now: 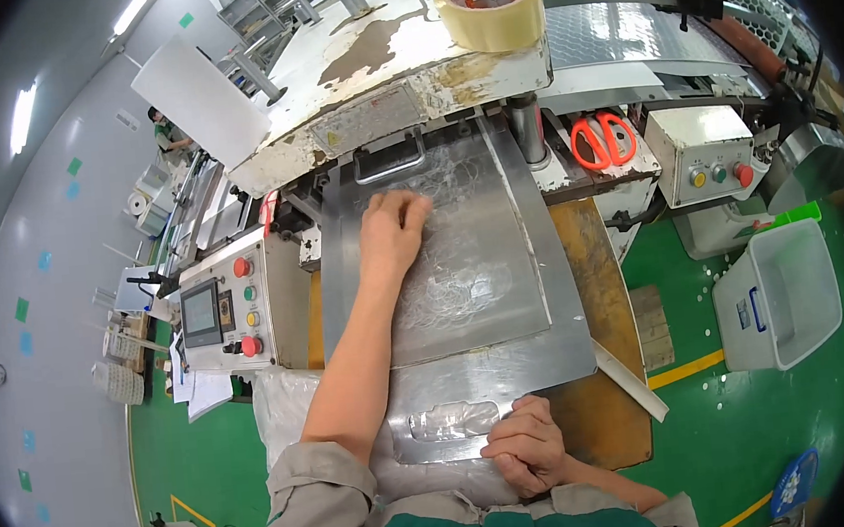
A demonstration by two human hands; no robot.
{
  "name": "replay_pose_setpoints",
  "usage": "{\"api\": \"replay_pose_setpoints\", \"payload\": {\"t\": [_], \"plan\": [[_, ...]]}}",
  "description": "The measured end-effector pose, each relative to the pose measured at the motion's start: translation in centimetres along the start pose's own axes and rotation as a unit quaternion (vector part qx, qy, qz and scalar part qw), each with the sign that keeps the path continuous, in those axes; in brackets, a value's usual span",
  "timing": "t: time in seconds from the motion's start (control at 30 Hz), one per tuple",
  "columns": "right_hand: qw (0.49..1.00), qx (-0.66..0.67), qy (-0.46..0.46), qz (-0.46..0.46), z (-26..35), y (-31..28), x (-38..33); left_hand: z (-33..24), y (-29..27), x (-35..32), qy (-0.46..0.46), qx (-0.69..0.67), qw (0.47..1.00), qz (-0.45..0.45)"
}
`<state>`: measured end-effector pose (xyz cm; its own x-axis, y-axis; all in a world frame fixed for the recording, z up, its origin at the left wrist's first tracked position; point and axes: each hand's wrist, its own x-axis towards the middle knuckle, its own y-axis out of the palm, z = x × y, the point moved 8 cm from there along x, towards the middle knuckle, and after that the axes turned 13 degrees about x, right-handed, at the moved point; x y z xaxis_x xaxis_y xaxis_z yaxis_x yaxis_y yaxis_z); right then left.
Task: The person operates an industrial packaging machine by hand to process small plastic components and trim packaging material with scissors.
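From my head view, the left hand (394, 228) rests over the scuffed inner panel (492, 257), fingers curled under and back uppermost. I can't tell whether it pinches anything or merely presses on the surface, since its fingertips are hidden beneath it. The right hand (528, 445) is closed, knuckles up, on the near right corner of the metal plate (482, 374), just beside the handle cut-out (454, 420). That plate lies under the panel in front of me, its far end running in beneath the worn white press head (369, 118), where I lose sight of it. The right thumb is hard to make out. The left forearm reaches up and slightly rightward from a rolled sleeve (316, 484); the right forearm comes in low from the right, partly cut off by the body.
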<state>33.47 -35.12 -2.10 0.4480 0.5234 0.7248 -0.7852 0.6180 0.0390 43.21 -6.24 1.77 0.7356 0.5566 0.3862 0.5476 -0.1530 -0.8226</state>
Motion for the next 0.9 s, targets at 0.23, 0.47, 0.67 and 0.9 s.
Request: {"api": "replay_pose_setpoints", "payload": {"t": [0.23,0.47,0.67,0.9], "plan": [[1.0,-0.006,-0.001,-0.002,0.5,0.1,0.5,-1.3,0.3,-0.4,0.077,0.1,0.989,-0.075],[1.0,-0.009,0.001,-0.004,0.6,0.0,0.4,-1.2,1.1,-0.1,0.077,0.075,0.994,-0.019],[1.0,-0.01,0.004,-0.007,0.5,0.0,0.4,-0.4,1.5,0.1,-0.013,-0.053,0.994,0.098],[1.0,-0.006,0.007,-0.006,0.3,0.0,0.4,-0.7,1.8,-0.2,0.029,-0.098,0.987,0.125]]}}
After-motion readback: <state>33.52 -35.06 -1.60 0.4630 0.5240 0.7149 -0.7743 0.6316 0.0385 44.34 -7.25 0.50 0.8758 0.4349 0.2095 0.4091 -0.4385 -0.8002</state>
